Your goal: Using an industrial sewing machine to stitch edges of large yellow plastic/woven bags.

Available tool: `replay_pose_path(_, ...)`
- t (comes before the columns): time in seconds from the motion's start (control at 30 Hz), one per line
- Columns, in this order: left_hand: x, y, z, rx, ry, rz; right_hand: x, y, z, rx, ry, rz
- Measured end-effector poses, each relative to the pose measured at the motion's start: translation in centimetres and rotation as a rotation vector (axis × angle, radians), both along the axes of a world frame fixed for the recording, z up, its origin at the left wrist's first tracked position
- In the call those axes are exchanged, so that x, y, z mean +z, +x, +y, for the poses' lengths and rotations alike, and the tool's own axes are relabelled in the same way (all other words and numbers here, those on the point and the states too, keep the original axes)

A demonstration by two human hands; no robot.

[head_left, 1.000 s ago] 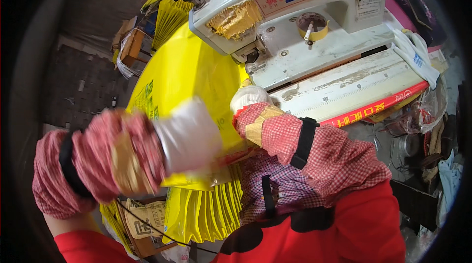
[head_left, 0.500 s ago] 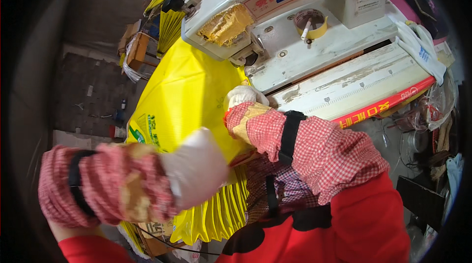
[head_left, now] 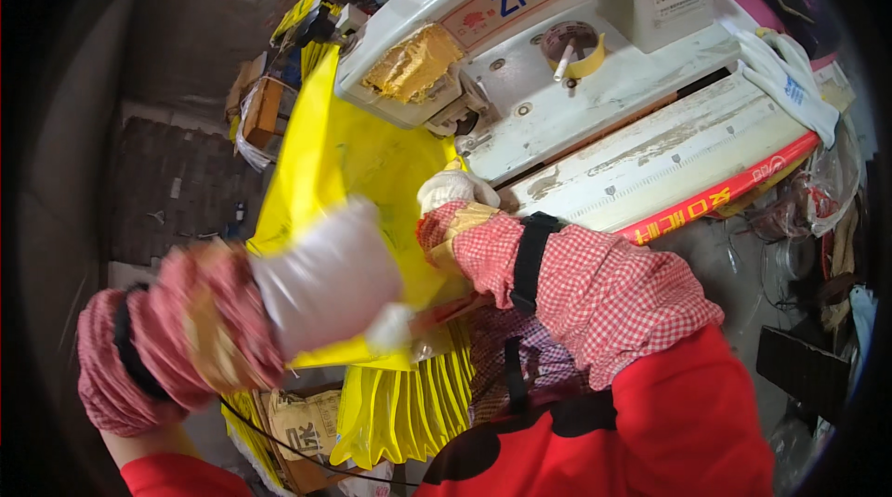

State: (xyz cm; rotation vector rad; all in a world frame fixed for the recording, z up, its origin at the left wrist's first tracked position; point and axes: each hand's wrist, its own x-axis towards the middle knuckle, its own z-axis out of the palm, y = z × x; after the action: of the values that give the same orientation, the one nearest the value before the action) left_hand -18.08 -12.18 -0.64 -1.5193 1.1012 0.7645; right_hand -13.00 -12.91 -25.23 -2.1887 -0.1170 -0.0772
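Observation:
A bright yellow plastic bag (head_left: 372, 153) lies partly under the head of a pale grey sewing machine (head_left: 465, 60) and is folded over on its left side. My right hand (head_left: 455, 189), in a white knit glove, is closed at the bag's right edge, just below the needle area. Over the bag's near part is my left hand (head_left: 330, 279), in a white glove or cover, smeared by motion. Its fingers do not show clearly, and whether it grips the bag cannot be seen. More pleated yellow bags (head_left: 400, 404) hang below, near my lap.
A tape roll (head_left: 573, 46) with a white stick sits on the machine bed. White gloves (head_left: 790, 84) lie at the bed's right end. Red printed tape (head_left: 715, 190) runs along the bed's front edge. A wooden piece (head_left: 267, 111) and a dark cable (head_left: 307, 455) are at left.
My left hand has swept left and the bag's left side has folded over, hiding its green print. My right hand stays close to the needle area.

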Motion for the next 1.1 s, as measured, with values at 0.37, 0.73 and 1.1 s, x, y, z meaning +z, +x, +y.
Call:
replay_pose_path(0.37,-4.3,0.1,-0.9,0.297,-0.44,0.222,-2.2,0.7,0.3,-0.144,0.315,-0.146)
replay_pose_path(0.73,-3.7,1.3,1.5,0.395,-0.591,0.319,-5.2,0.3,1.9,-0.237,0.616,-0.274)
replay_pose_path(1.1,-0.8,3.5,5.1,-0.239,-0.569,-0.004,-5.5,1.4,5.3,-0.351,0.89,-0.417)
